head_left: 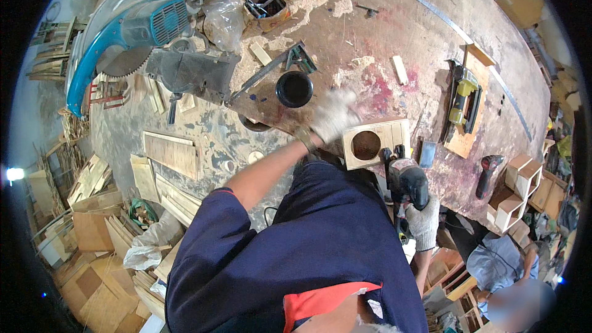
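"What does your head view show?"
"I see a pale wooden box [388, 135] with a round hole, bench [382, 37] beyond it. Right of the box, the gloved right hand [424, 221] grips a power tool [411, 184], fingers closed."
"And the left hand [336, 115]?"
"Blurred, near the box's far-left corner; I cannot tell whether its fingers are open."

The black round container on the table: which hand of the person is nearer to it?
Left. The left hand is close, right of and slightly below the black round container; the right hand is farther, lower right, on the power tool.
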Demonstrator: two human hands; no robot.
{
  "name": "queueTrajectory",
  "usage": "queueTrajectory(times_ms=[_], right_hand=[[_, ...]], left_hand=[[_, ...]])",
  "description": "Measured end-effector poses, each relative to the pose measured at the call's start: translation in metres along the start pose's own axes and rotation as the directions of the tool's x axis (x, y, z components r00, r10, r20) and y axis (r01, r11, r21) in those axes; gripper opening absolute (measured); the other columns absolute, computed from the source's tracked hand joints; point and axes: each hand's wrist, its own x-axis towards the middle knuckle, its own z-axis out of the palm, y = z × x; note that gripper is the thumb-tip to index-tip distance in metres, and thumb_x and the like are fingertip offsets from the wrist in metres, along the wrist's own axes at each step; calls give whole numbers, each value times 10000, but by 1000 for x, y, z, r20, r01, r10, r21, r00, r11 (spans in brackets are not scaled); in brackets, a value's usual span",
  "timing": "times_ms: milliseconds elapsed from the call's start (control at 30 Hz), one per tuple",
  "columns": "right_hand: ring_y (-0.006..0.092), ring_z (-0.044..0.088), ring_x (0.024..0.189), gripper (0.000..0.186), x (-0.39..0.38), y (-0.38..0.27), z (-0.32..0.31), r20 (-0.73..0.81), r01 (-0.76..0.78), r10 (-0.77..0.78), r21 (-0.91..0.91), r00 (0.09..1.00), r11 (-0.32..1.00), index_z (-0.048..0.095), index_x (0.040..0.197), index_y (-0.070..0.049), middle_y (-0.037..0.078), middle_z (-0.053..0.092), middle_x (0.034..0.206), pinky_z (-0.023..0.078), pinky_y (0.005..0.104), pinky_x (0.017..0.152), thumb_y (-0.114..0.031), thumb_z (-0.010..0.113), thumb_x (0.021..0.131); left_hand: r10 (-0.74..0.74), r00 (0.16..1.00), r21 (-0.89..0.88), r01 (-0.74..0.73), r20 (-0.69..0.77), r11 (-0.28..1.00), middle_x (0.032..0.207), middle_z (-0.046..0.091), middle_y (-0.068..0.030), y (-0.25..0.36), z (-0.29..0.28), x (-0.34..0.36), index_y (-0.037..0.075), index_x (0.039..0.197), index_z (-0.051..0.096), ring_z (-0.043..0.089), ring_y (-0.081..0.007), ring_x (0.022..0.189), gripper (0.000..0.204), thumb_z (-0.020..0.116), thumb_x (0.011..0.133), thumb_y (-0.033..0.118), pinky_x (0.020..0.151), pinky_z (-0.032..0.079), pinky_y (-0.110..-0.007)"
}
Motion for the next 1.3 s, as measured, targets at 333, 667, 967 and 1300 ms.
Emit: queueTrajectory(times_ms=[333,667,967,1300], right_hand=[[415,658,964,567,-4,-5,0,-65,42,-50,-120,997,992,687,1149,-5,249,662,980,517,473,850,-329,838,708],[395,725,815,447,-14,-34,-10,24,3,-2,-56,1000,998,712,1074,3,265,715,866,567,451,782,-292,728,739],[379,720,937,471,-12,-24,1,-80,119,-121,-36,989,992,722,1102,-45,235,730,966,570,450,869,-323,742,723],[396,722,898,395,-15,-23,-8,8,97,-98,98,995,990,725,981,-31,238,731,921,576,470,839,-373,741,783]], left_hand=[[-217,715,319,534,-664,783,1055,707,-176,-265,-146,153,128,904,770,578,-370,1095,317,701,759,401,988,431,-541],[-102,887,540,362,-450,760,941,716,-209,-372,-152,191,59,903,758,642,-412,905,451,735,785,494,786,486,-550],[-76,708,314,404,-702,859,804,690,-201,-314,-158,169,6,879,680,635,-412,739,369,687,905,375,690,484,-513],[-28,983,409,101,-180,907,977,750,-185,-298,-148,178,31,1026,751,696,-377,879,347,706,866,336,786,524,-478]])
